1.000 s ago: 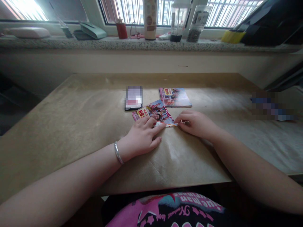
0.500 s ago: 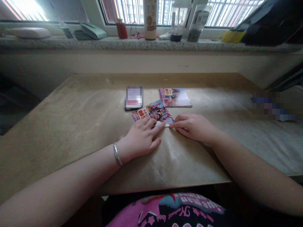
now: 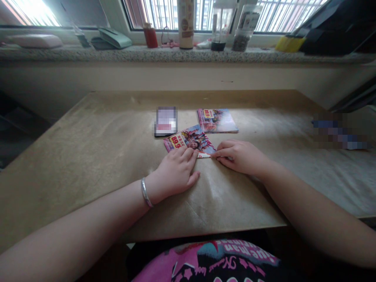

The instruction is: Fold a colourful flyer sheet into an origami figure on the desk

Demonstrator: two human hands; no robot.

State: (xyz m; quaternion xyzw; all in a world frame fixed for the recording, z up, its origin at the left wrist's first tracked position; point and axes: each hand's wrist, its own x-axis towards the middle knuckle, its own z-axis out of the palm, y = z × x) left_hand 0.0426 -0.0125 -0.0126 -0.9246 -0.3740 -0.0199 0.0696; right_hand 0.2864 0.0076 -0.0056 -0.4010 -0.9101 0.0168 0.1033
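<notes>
A colourful printed flyer [image 3: 194,140] lies at a slant on the table, with its near edge folded into a narrow pale strip. My left hand [image 3: 178,168], a silver bangle at its wrist, rests palm down with fingers stretched over the flyer's near left part. At the near right corner, my right hand [image 3: 239,154] has its fingers bent and the fingertips pinched on the flyer's edge. Just behind is a stack of similar flyers [image 3: 219,120], touching or nearly touching the slanted one.
A phone-like device [image 3: 166,121] with a blurred screen lies left of the stack. The brown-covered table [image 3: 117,156] reaches to the wall. On the stone windowsill [image 3: 164,55] stand a red bottle [image 3: 150,36], a tall cream canister [image 3: 186,25] and clear containers. A blurred item [image 3: 340,131] lies far right.
My left index finger has drawn back to the left from the folded edge, so more of the pale strip shows. My right hand has barely moved.
</notes>
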